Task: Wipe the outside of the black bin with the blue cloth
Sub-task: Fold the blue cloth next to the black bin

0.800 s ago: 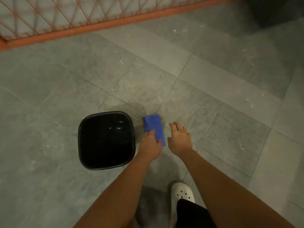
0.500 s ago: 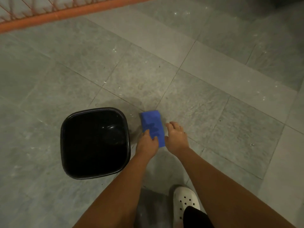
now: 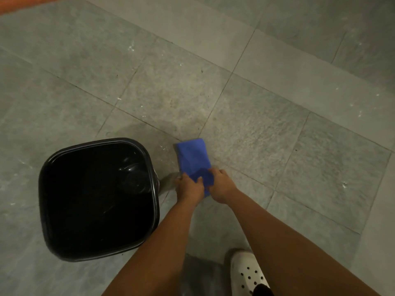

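Note:
The black bin stands upright on the grey tiled floor at lower left, its open mouth facing up. Just right of it lies the folded blue cloth. My left hand grips the cloth's near left corner. My right hand pinches its near right edge, where the cloth is bunched and lifted a little. The far end of the cloth rests flat on the floor. Neither hand touches the bin.
Grey stone floor tiles spread all around. My foot in a white perforated clog stands at the bottom, right of the bin. An orange strip crosses the top left corner.
My right hand, open above the floor before, has come down and taken hold of the cloth's near edge. The view has moved closer and lower, so bin and cloth look larger.

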A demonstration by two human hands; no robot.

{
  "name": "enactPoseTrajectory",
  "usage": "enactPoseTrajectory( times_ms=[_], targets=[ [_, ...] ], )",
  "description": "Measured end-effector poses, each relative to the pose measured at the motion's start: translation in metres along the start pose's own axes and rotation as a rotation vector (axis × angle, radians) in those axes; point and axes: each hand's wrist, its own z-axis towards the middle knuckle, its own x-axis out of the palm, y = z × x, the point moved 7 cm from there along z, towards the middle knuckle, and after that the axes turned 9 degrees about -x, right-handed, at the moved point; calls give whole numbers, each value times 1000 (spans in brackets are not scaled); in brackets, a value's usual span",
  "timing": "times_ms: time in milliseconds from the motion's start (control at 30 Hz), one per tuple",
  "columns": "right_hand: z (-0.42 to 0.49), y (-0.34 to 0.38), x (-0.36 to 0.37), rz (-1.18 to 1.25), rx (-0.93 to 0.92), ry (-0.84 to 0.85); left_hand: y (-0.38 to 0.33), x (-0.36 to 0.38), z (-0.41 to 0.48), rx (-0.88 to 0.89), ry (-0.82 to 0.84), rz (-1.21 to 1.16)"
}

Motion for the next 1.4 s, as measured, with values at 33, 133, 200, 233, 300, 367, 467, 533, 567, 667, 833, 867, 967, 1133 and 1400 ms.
enactPoseTrajectory(
  times_ms=[33,133,200,233,300,367,467,533,567,667,833,867,967,1133,1400],
  targets=[
    [0,-2,1,20,4,-5,1,0,3,-10,-14,-16],
    [1,-6,2,63,6,-31,2,0,8,-39,-41,-69],
    [2,-7,1,103,9,-51,2,2,9,-49,-37,-77],
    [2,-8,0,134,19,-61,2,4,9,-45,-30,-71],
    [2,-8,-1,212,45,-78,1,6,7,-38,-17,-94],
    [0,-8,-2,324,69,-98,1,3,3,-32,-31,-149],
    [-4,-6,-2,472,125,-90,-4,-7,-8,8,-57,-250],
    [-8,-3,-2,541,169,-80,-9,-14,-18,32,-46,-320],
    [-10,-1,-2,559,186,-81,-11,-16,-23,42,-36,-350],
    [-17,7,-11,561,201,-84,-18,-22,-42,77,3,-399],
    [-41,27,-36,581,267,-97,-28,-35,-79,99,39,-447],
    [-46,29,-41,567,299,-93,-31,-38,-88,103,43,-460],
    [-66,37,-54,555,373,-73,-38,-51,-117,128,63,-498],
    [-104,57,-60,1001,255,-184,-42,-68,-156,177,145,-580],
    [-144,99,-75,1248,144,-168,-33,-101,-199,210,258,-738]
  ],
)
